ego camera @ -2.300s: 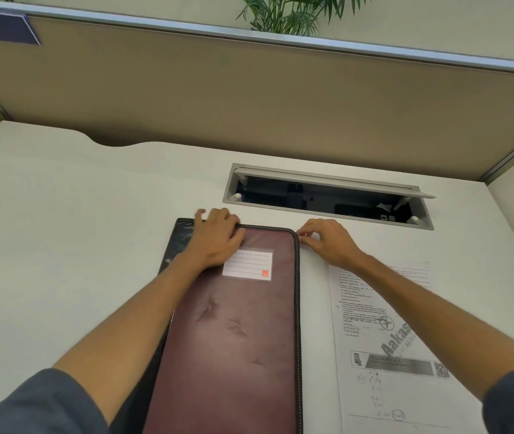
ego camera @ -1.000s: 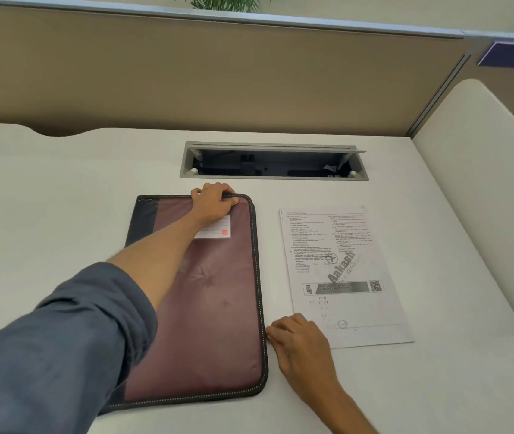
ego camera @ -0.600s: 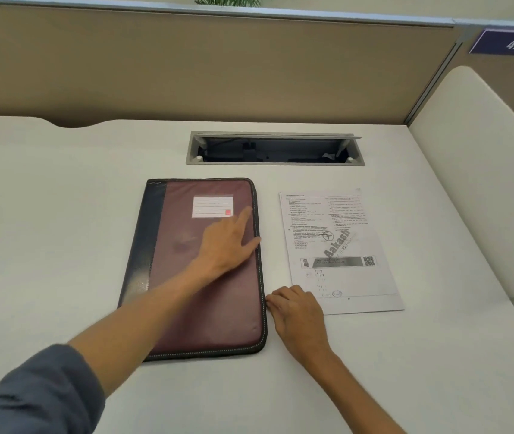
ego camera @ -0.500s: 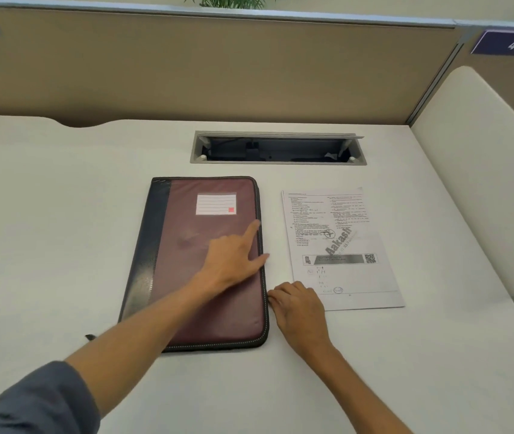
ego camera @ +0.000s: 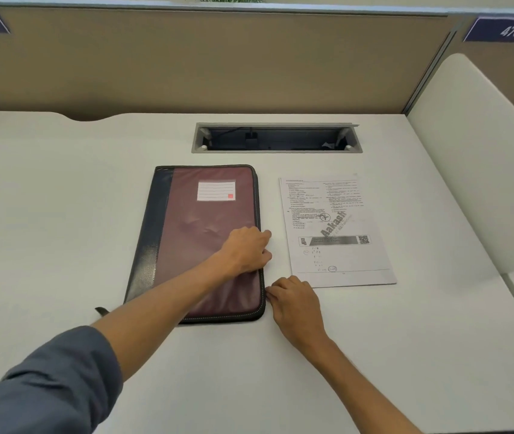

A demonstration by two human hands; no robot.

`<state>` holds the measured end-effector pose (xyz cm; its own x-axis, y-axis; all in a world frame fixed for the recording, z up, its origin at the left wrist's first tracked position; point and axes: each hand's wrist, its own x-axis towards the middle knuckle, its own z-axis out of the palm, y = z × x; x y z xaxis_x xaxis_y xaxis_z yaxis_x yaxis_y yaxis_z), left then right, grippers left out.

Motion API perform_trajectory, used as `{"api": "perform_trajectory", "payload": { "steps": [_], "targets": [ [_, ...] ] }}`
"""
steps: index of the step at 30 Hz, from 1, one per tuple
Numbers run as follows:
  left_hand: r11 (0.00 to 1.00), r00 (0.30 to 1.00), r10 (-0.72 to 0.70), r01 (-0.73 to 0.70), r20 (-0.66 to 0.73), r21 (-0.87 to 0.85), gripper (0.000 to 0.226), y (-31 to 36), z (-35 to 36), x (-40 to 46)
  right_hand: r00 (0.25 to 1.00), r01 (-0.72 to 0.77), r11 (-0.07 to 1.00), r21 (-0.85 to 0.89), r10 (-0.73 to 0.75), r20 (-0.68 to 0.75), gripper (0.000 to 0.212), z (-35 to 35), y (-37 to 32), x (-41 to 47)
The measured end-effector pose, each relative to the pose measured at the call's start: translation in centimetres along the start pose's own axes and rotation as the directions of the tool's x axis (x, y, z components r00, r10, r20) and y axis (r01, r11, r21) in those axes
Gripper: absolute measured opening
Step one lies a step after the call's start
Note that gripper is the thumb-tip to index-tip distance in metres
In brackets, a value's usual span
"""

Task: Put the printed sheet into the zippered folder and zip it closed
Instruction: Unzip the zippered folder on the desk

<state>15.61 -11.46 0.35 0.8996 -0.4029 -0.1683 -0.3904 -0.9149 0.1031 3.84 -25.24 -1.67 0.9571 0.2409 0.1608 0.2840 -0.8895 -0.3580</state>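
A maroon zippered folder (ego camera: 199, 227) with a dark spine and a white label lies flat on the desk, its cover down. The printed sheet (ego camera: 334, 227) lies flat just to its right, apart from it. My left hand (ego camera: 248, 249) rests on the folder's right edge, fingers curled over the zipper side about two thirds of the way down. My right hand (ego camera: 295, 303) sits on the desk at the folder's lower right corner, fingertips pinched against the zipper edge; what they hold is hidden.
The white desk (ego camera: 61, 214) has an open grey cable tray (ego camera: 276, 137) behind the folder. A tan partition (ego camera: 218, 64) closes the back, and a white side divider (ego camera: 475, 170) rises on the right. A small dark strap (ego camera: 101, 311) pokes out near the folder's lower left.
My left hand slid from the folder's top edge down to its right edge and curled over it. My right hand ran from the folder's top right corner down to the lower right.
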Motion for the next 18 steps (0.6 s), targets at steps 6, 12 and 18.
{"api": "perform_trajectory", "payload": {
  "steps": [6, 12, 18],
  "targets": [
    [1.0, 1.0, 0.022, -0.023, 0.01, 0.019, 0.009, 0.2, -0.2, -0.2, 0.995, -0.094, 0.995, 0.026, 0.095, -0.032, 0.013, -0.1, -1.5, -2.8],
    [1.0, 1.0, 0.005, -0.005, 0.02, 0.003, 0.01, 0.6, -0.8, -0.4, 0.982, -0.185, 0.982, 0.028, 0.186, -0.03, 0.019, -0.1, -3.9, -4.5],
    [0.998, 0.997, 0.017, -0.021, 0.077, 0.055, 0.013, 0.9, -1.7, -1.0, 0.958, -0.282, 0.956, 0.086, 0.285, -0.03, 0.011, 0.2, -4.4, -4.9]
  ]
}}
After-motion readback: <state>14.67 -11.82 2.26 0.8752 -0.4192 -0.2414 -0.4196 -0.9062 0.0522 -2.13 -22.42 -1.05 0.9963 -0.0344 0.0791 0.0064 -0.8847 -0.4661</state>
